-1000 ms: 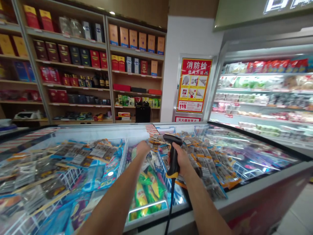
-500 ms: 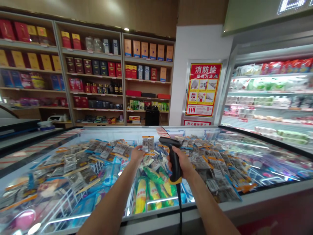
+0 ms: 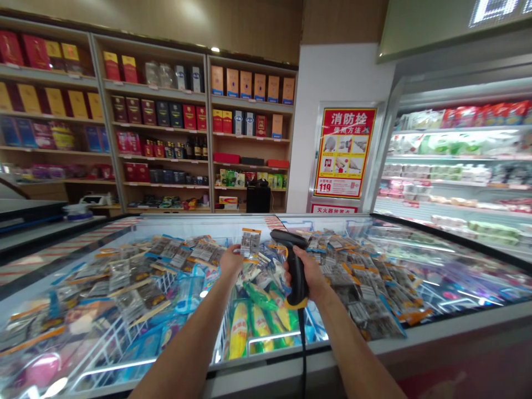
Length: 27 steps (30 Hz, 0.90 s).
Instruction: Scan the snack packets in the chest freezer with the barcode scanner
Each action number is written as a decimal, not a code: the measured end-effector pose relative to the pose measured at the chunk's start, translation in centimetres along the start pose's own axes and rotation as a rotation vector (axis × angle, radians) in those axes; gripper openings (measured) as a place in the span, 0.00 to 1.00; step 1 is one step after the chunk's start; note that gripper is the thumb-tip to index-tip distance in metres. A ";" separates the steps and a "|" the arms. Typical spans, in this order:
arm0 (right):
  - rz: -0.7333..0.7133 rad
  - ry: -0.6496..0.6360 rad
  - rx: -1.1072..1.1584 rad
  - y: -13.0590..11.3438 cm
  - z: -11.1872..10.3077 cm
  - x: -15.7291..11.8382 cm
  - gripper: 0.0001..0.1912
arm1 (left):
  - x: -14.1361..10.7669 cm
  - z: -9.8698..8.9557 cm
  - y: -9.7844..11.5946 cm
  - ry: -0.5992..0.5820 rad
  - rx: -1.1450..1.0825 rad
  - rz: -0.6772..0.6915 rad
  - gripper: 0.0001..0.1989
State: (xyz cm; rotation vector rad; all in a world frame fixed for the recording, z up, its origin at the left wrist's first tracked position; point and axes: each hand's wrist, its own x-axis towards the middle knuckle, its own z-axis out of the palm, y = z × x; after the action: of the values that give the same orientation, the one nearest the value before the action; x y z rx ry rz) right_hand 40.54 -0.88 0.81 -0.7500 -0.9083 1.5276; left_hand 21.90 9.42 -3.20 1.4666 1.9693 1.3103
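Observation:
My right hand (image 3: 310,272) is wrapped round the grip of a black and yellow barcode scanner (image 3: 296,271), whose head points left and whose cable hangs down over the freezer's front edge. In my left hand (image 3: 231,262) is a small clear packet (image 3: 250,242) with an orange top edge, pinched by its left side and held upright. The scanner's head is just right of the packet, with a gap between them. Below both hands, yellow and green corn packs (image 3: 261,327) lie in a wire basket in the freezer.
Heaps of similar packets lie on the glass at left (image 3: 120,277) and right (image 3: 366,277). The chest freezer's front rim (image 3: 266,382) crosses the foreground. Behind stand shelves of boxes (image 3: 162,113), a red fire-hydrant poster (image 3: 346,152) and a lit refrigerated display (image 3: 461,172).
The packet and my left hand have shifted very slightly up and left. The scanner has risen slightly in my right hand. Both grips stay the same.

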 end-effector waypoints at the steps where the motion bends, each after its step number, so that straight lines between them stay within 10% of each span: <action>1: -0.002 0.022 0.011 -0.2 -0.1 0.0 0.15 | 0.1 -0.5 -0.1 0.009 0.027 -0.006 0.19; 15: -0.080 0.221 -0.018 -2.8 -1.6 -0.1 0.12 | 0.0 -6.2 0.6 0.286 0.415 0.083 0.21; 20: -0.090 0.239 -0.059 -4.0 -2.2 0.8 0.12 | -0.4 -2.7 3.4 0.179 0.355 0.290 0.21; 27: -0.029 0.283 -0.039 -2.7 -2.5 1.8 0.13 | 0.5 6.1 6.5 -0.266 0.157 0.104 0.23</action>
State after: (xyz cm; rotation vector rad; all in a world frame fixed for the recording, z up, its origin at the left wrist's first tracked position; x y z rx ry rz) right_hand 43.75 1.35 2.01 -0.9506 -0.7350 1.3402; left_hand 29.74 12.91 -0.73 1.7379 1.8772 0.9573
